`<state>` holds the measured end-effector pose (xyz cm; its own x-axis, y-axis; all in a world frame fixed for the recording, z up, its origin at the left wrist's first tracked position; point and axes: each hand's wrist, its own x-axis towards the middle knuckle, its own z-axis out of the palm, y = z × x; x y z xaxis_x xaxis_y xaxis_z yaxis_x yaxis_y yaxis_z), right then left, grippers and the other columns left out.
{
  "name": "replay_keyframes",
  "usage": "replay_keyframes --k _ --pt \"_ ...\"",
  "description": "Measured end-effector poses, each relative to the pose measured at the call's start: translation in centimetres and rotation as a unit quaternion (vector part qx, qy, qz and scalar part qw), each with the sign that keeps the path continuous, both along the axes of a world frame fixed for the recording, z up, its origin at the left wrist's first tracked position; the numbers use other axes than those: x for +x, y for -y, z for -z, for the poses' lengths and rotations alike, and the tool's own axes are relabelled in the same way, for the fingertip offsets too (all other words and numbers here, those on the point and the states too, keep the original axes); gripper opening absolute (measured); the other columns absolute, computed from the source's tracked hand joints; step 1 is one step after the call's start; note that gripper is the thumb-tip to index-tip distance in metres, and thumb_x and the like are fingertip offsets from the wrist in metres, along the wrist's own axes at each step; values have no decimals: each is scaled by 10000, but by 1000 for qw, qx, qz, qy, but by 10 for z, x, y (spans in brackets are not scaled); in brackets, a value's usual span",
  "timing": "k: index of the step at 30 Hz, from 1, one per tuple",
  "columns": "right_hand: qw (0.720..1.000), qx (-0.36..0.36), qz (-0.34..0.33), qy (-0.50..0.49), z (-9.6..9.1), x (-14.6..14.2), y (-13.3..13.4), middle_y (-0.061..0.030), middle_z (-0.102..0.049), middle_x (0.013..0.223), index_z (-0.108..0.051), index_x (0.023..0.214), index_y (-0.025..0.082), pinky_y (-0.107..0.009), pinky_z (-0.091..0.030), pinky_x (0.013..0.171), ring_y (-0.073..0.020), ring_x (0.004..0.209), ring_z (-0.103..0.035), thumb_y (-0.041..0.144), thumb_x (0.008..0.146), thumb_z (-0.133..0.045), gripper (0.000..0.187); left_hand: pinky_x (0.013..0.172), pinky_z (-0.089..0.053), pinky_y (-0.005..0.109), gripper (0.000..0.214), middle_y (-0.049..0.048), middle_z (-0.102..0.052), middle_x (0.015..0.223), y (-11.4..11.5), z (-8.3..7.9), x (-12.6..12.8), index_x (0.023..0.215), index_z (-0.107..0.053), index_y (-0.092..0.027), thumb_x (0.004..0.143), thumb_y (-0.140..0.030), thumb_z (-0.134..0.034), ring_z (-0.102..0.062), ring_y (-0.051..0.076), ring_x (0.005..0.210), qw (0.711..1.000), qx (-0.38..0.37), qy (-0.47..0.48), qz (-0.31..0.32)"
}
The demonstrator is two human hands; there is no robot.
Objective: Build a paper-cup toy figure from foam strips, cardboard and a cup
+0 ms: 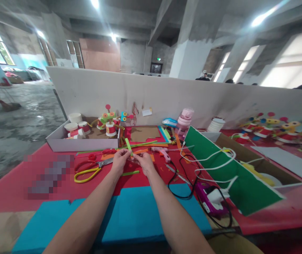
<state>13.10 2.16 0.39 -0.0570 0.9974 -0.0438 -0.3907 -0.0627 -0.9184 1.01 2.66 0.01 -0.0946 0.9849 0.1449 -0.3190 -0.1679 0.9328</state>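
Observation:
My left hand (119,160) and my right hand (145,163) meet over the red table cover (34,165), fingers pinched together. Between them they hold a narrow green paper strip (128,145) that sticks up and away from the fingertips. Another green strip (131,173) lies flat just under my hands. Yellow-handled scissors (89,173) and red-handled scissors (92,158) lie just left of my left hand. A pink glue gun (161,151) rests to the right of my right hand.
A white box (83,144) at the back left holds red-and-white paper cups and craft figures. Blue foam sheets (137,211) lie near me. To the right are a green board (227,176), white and black cables, a purple power strip (209,199), a pink bottle (184,121), more figures.

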Motion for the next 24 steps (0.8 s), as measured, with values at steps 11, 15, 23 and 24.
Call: replay_keyframes --k 11,15,23,24 --pt "998 41 40 -22 -3 0 -1 -9 -653 546 -650 598 151 -333 -545 649 -165 536 -634 363 517 -804 275 567 -395 221 298 9 -635 599 2 -2 3 714 -673 -134 577 -363 -806 -522 91 544 999 -9 -10 44" --pt "999 37 27 -16 -4 -1 0 1 -644 529 -647 595 152 -327 -547 646 -157 509 -625 347 518 -802 261 559 -395 221 273 8 -627 578 3 -2 3 674 -670 -136 585 -360 -799 -516 88 530 999 -4 -3 44" --pt "993 -14 4 -115 4 8 -7 19 -675 620 -573 638 180 -283 -550 671 -132 595 -654 190 516 -807 263 550 -396 226 270 -3 -593 547 2 -3 1 659 -670 -137 556 -343 -809 -494 85 510 999 -16 18 26" --pt "993 -21 1 -118 6 9 -8 15 -677 626 -575 638 177 -277 -549 674 -126 596 -652 182 532 -804 252 553 -397 226 266 -3 -593 552 2 -3 1 654 -669 -137 550 -338 -810 -495 85 513 999 -18 21 28"
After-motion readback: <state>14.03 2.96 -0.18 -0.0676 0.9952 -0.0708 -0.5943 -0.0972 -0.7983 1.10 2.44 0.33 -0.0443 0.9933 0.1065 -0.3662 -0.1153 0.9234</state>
